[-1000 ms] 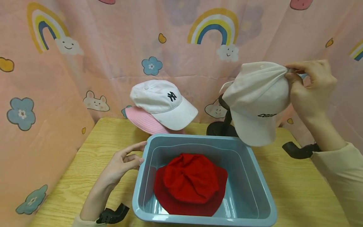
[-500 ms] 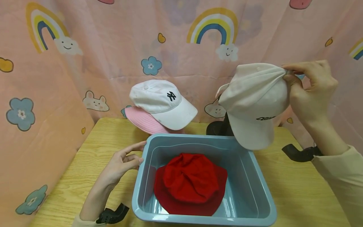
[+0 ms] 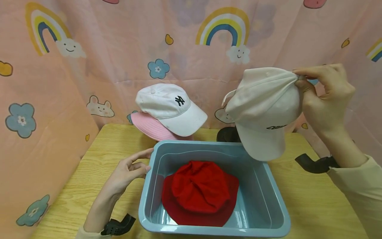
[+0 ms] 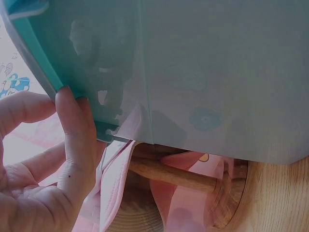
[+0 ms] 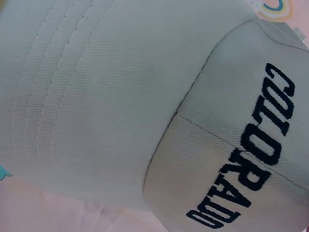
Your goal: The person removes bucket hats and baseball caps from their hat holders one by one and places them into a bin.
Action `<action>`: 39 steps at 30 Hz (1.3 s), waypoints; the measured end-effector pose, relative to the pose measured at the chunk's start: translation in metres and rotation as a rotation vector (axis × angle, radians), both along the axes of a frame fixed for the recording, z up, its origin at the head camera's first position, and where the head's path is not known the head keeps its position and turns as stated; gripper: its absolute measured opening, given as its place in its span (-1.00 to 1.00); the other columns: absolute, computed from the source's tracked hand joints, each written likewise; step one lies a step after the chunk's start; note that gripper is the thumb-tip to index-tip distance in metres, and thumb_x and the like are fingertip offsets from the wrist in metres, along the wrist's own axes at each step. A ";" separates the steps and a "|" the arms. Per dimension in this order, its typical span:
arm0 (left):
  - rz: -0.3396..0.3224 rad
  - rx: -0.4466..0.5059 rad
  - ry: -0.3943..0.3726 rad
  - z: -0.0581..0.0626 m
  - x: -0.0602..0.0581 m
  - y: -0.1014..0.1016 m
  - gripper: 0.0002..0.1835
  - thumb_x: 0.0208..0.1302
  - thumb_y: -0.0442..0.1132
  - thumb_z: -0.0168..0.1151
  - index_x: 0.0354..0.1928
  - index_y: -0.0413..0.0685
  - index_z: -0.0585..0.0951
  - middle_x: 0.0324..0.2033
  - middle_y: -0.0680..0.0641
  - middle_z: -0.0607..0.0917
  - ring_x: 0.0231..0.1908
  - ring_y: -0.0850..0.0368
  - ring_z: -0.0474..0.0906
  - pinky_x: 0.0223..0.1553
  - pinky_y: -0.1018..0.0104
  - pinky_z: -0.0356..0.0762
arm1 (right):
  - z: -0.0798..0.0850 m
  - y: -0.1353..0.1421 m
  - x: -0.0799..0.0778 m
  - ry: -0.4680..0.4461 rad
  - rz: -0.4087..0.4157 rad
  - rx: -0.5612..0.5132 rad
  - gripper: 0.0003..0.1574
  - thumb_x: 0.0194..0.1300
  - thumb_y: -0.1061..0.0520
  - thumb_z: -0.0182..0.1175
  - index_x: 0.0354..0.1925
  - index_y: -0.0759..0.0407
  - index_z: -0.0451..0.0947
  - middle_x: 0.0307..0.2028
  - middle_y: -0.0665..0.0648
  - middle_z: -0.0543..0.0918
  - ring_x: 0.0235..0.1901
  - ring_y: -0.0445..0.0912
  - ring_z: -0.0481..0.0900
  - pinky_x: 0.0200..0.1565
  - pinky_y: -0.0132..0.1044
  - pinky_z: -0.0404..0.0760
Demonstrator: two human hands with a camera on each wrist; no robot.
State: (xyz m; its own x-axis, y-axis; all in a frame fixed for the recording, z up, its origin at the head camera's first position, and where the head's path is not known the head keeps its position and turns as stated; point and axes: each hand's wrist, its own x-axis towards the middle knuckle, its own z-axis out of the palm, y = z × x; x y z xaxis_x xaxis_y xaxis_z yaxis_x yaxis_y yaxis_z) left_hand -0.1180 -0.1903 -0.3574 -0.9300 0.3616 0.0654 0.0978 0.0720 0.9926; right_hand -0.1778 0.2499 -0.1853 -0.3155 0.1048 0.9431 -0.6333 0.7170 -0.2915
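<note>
My right hand [image 3: 329, 94] pinches the top of an off-white baseball cap [image 3: 265, 103], which hangs with its brim down at the far right corner of the bin. Dark COLORADO lettering [image 5: 256, 145] crosses the cap's front in the right wrist view. My left hand [image 3: 128, 174] holds the left rim of a blue-grey plastic bin [image 3: 146, 196], its fingertips right at the lip. Inside the bin lies a red bucket hat [image 3: 200, 189], crown up. In the left wrist view, fingers [image 4: 75, 125] meet the bin's edge.
Behind the bin, a white cap [image 3: 167, 103] with a black logo sits over a pink hat [image 3: 152, 126]. A black stand [image 3: 228, 134] is partly hidden by the held cap. The wooden table [image 3: 98, 159] backs onto a patterned pink cloth [image 3: 119, 39].
My right hand keeps its pinch while the off-white cap shifts left and slightly down, covering more of the black stand. The left hand stays at the bin's rim.
</note>
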 end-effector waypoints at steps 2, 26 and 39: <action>0.001 -0.001 0.000 0.000 0.000 0.000 -0.41 0.31 -0.36 0.17 0.37 -0.25 0.29 0.00 0.02 0.49 -0.36 0.30 0.62 -0.20 0.30 0.65 | 0.000 -0.001 0.001 0.001 0.003 0.002 -0.85 0.07 0.44 0.23 -0.36 0.39 0.72 -0.37 -0.51 0.55 -0.27 -0.51 0.36 -0.14 -0.58 0.25; 0.009 -0.013 0.001 -0.001 -0.001 0.000 -0.41 0.32 -0.35 0.16 0.37 -0.23 0.30 0.01 0.02 0.48 -0.34 0.28 0.64 -0.20 0.28 0.66 | 0.003 -0.020 0.023 0.053 0.075 -0.032 -0.84 0.02 0.50 0.21 -0.40 0.43 0.70 -0.38 -0.27 0.71 -0.28 -0.45 0.39 -0.10 -0.53 0.30; 0.005 -0.007 -0.013 0.000 0.000 0.001 -0.41 0.31 -0.33 0.17 0.37 -0.21 0.30 0.02 -0.01 0.50 -0.34 0.27 0.64 -0.18 0.27 0.66 | 0.001 -0.026 0.025 0.050 0.106 -0.019 -0.88 0.07 0.47 0.23 -0.39 0.43 0.69 -0.33 -0.05 0.78 -0.26 -0.46 0.44 -0.12 -0.54 0.32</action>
State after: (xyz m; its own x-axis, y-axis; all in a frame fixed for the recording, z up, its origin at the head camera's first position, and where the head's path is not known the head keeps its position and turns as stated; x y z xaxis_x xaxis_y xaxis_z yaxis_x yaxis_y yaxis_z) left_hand -0.1177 -0.1898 -0.3571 -0.9325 0.3576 0.0510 0.0847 0.0792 0.9932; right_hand -0.1528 0.2236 -0.1846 -0.2788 0.0912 0.9560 -0.7194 0.6396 -0.2708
